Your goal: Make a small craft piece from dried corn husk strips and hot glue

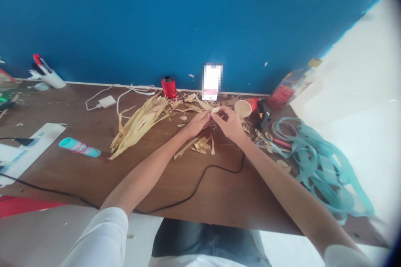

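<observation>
My left hand and my right hand meet over the back middle of the table. Between their fingertips is a small pale piece of corn husk, pinched by both. The fingers of each hand are closed, and the left ones are partly hidden. Left of my hands lies a bundle of dried corn husks. Torn husk scraps are scattered just below my hands, with more strips behind them.
A red thread spool, a blurred-out bright upright panel and a tipped paper cup stand behind. Teal strapping is heaped right, below a bottle. A black cord crosses the front; a power strip lies left.
</observation>
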The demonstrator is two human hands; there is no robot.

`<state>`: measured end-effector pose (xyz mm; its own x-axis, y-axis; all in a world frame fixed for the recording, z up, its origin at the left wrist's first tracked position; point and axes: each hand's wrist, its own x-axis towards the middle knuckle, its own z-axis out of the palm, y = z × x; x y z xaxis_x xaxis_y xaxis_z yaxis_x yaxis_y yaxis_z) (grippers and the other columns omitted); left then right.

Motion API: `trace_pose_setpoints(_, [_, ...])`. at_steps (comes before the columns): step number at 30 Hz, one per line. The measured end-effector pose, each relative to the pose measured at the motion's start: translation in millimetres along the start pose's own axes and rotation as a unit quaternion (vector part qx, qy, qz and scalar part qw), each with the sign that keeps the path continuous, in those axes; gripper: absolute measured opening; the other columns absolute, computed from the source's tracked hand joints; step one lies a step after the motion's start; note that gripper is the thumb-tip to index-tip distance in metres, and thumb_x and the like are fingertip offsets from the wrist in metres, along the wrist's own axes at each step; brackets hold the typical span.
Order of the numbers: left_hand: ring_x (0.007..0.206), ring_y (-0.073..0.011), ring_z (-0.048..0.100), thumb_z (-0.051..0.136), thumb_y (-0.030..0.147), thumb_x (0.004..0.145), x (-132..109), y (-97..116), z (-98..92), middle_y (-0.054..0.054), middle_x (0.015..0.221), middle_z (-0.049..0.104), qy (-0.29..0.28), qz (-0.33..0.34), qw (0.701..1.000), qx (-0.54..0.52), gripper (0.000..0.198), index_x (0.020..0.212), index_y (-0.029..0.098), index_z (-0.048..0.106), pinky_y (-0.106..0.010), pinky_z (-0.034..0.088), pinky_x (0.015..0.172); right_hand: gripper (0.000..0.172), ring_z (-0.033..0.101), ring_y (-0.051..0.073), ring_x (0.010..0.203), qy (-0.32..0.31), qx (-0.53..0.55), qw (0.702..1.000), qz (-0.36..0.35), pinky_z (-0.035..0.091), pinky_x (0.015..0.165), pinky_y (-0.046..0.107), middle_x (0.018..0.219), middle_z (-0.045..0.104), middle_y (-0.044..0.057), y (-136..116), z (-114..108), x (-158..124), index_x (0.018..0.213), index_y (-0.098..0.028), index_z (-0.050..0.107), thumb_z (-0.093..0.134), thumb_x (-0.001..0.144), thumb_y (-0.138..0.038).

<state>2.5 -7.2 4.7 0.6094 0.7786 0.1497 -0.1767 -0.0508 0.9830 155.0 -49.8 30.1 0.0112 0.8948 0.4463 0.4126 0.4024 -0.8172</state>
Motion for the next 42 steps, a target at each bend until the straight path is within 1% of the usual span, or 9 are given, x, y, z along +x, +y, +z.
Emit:
trace_pose_setpoints(6, [0.046, -0.0068, 0.036, 0.052, 0.051, 0.087, -1, 2, -2.9, 0.004, 0.055, 0.039, -0.003, 0.039, 0.998, 0.049, 0.034, 0.085, 0.017, 0.051, -0.021, 0.029, 0.045, 0.018, 0.053, 0.013, 0.065, 0.014, -0.02, 1.0, -0.006, 0.043, 0.061, 0.026, 0.078, 0.061, 0.001, -1, 2, -3, 0.09, -0.019, 0.063, 0.055, 0.086, -0.034])
trace_pose_setpoints(12, [0.055, -0.0105, 0.054, 0.056, 0.044, 0.086, 1, 1, -1.9, 0.001, 0.068, 0.057, 0.062, 0.079, 0.992, 0.078, 0.027, 0.091, 0.018, 0.051, -0.023, 0.043, 0.053, 0.015, 0.052, 0.013, 0.064, 0.028, -0.044, 0.999, -0.007, 0.042, 0.062, 0.026, 0.077, 0.06, 0.001, 3, 3, -4, 0.088, -0.02, 0.057, 0.051, 0.088, -0.033])
trace_pose_setpoints(17, [0.072, -0.012, 0.058, 0.059, 0.039, 0.084, 2, 2, -0.7, -0.002, 0.081, 0.062, 0.119, 0.137, 0.968, 0.174, 0.023, 0.087, 0.017, 0.058, -0.024, 0.046, 0.065, 0.011, 0.054, 0.015, 0.068, 0.021, -0.082, 0.996, -0.025, 0.043, 0.065, 0.029, 0.08, 0.058, 0.003, 10, 5, -4, 0.087, -0.02, 0.052, 0.046, 0.089, -0.029])
trace_pose_setpoints(21, [0.073, -0.012, 0.057, 0.06, 0.038, 0.083, 1, 3, -2.1, -0.003, 0.082, 0.064, 0.159, 0.158, 0.948, 0.228, 0.021, 0.084, 0.016, 0.062, -0.024, 0.045, 0.066, 0.007, 0.055, 0.017, 0.071, 0.004, -0.095, 0.995, -0.036, 0.043, 0.07, 0.031, 0.08, 0.058, 0.003, 12, 8, -5, 0.086, -0.021, 0.05, 0.045, 0.087, -0.026])
trace_pose_setpoints(30, [0.059, -0.0106, 0.055, 0.068, 0.04, 0.076, 1, 1, -6.5, -0.001, 0.069, 0.063, 0.179, 0.144, 0.949, 0.215, 0.025, 0.076, 0.015, 0.064, -0.023, 0.043, 0.056, 0.01, 0.057, 0.017, 0.072, 0.003, 0.046, 0.998, 0.038, 0.046, 0.068, 0.029, 0.077, 0.06, 0.001, 22, 11, -6, 0.087, -0.021, 0.052, 0.052, 0.083, -0.03])
trace_pose_setpoints(33, [0.054, -0.0107, 0.054, 0.065, 0.042, 0.079, 1, -1, -7.3, 0.0, 0.064, 0.062, 0.167, 0.132, 0.958, 0.192, 0.027, 0.079, 0.016, 0.066, -0.023, 0.042, 0.051, 0.011, 0.056, 0.016, 0.07, -0.011, 0.058, 0.997, 0.043, 0.045, 0.065, 0.028, 0.078, 0.06, 0.001, 24, 12, -5, 0.088, -0.02, 0.054, 0.052, 0.082, -0.029])
trace_pose_setpoints(36, [0.062, -0.0129, 0.059, 0.058, 0.043, 0.084, 1, 0, -6.9, -0.004, 0.077, 0.067, 0.163, 0.135, 0.96, 0.184, 0.029, 0.09, 0.017, 0.068, -0.024, 0.045, 0.056, 0.009, 0.054, 0.017, 0.07, -0.005, 0.022, 0.999, 0.03, 0.044, 0.066, 0.029, 0.077, 0.059, 0.001, 21, 11, -7, 0.086, -0.021, 0.055, 0.05, 0.083, -0.028])
trace_pose_setpoints(39, [0.086, -0.0168, 0.063, 0.054, 0.041, 0.087, 1, 4, -5.4, -0.009, 0.106, 0.067, 0.159, 0.153, 0.956, 0.193, 0.032, 0.105, 0.018, 0.066, -0.026, 0.049, 0.071, 0.008, 0.054, 0.017, 0.07, 0.002, -0.017, 1.0, 0.012, 0.044, 0.069, 0.031, 0.076, 0.059, 0.001, 18, 11, -8, 0.085, -0.022, 0.055, 0.049, 0.084, -0.026])
trace_pose_setpoints(42, [0.098, -0.0186, 0.061, 0.055, 0.042, 0.086, 1, 8, -4.0, -0.01, 0.114, 0.064, 0.144, 0.163, 0.952, 0.218, 0.032, 0.105, 0.018, 0.066, -0.027, 0.048, 0.076, 0.01, 0.056, 0.018, 0.074, -0.008, -0.025, 1.0, 0.002, 0.044, 0.072, 0.032, 0.081, 0.062, 0.002, 16, 12, -9, 0.088, -0.021, 0.056, 0.047, 0.084, -0.026])
